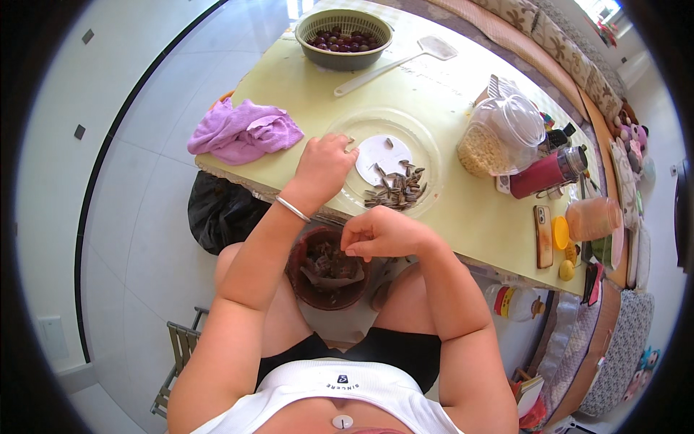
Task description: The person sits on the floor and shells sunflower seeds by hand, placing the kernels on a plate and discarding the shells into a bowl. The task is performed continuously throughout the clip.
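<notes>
A clear round plate (432, 155) with a white disc (372, 153) at its middle lies near the table's front edge. Striped sunflower seeds (399, 189) are heaped on its near right part, and a single one sits apart on the disc. Over the plate's left rim, my left hand (323, 166) has its fingertips closed together; a tiny pale bit shows there, too small to name. My right hand (387, 233) hangs past the table edge above a dark red bin (295, 269), fingers curled into a pinch. What they hold, if anything, is hidden. Dark scraps and a pale sheet lie in the bin.
A purple cloth (246, 132) lies at the table's left corner. Behind the plate are a green basin (343, 61) of dark red fruit and a white fly swatter (397, 66). To the right stand a clear tub (491, 141), a maroon bottle (542, 173) and a phone (543, 236).
</notes>
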`<state>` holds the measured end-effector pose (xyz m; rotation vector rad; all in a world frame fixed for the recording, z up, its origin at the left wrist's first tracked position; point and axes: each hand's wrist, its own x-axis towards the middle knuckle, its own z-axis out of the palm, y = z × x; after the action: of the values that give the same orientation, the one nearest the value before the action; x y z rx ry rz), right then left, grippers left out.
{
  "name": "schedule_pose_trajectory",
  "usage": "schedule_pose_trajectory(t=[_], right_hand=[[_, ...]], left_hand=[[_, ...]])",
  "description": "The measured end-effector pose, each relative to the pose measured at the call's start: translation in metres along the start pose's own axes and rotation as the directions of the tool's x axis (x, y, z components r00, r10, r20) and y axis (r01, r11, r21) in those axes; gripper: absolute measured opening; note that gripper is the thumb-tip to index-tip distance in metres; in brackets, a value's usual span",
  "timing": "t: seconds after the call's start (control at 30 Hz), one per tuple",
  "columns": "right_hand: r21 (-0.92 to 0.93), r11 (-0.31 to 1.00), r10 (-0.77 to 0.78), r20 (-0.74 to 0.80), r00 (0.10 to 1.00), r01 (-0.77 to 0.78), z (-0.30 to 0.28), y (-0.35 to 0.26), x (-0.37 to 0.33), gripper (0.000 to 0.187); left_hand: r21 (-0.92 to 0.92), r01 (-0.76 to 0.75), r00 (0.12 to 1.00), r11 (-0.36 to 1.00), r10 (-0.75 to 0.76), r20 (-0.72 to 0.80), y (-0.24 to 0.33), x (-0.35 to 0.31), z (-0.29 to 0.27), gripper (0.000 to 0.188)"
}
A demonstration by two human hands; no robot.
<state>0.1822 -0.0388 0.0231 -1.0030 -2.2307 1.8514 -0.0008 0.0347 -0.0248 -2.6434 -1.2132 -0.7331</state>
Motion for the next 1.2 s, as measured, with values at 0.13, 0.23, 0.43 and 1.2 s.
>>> schedule_pose_trajectory(t=[0.13,0.23,0.43,1.2], right_hand=[[0.082,0.997,-0.006,-0.114,0.993,0.015,0.001,0.000,0.000,0.013],[0.131,0.991,-0.010,-0.191,0.982,0.036,0.000,0.007,-0.001,0.013],[0.170,0.985,0.007,-0.234,0.972,0.034,-0.001,0.008,0.000,0.012],[0.817,0.149,0.282,-0.576,0.767,0.558,-0.017,0.042,0.031,0.037]], left_hand=[[-0.044,0.062,0.998,0.997,-0.062,-0.004,0.001,0.004,0.007,0.015],[-0.089,0.075,0.997,0.993,-0.072,0.030,0.000,0.006,0.004,0.011],[-0.073,0.043,0.999,0.996,-0.041,0.027,0.002,0.008,0.001,0.009],[-0.813,0.341,0.919,0.472,-0.350,0.182,0.020,0.019,-0.033,0.015]])
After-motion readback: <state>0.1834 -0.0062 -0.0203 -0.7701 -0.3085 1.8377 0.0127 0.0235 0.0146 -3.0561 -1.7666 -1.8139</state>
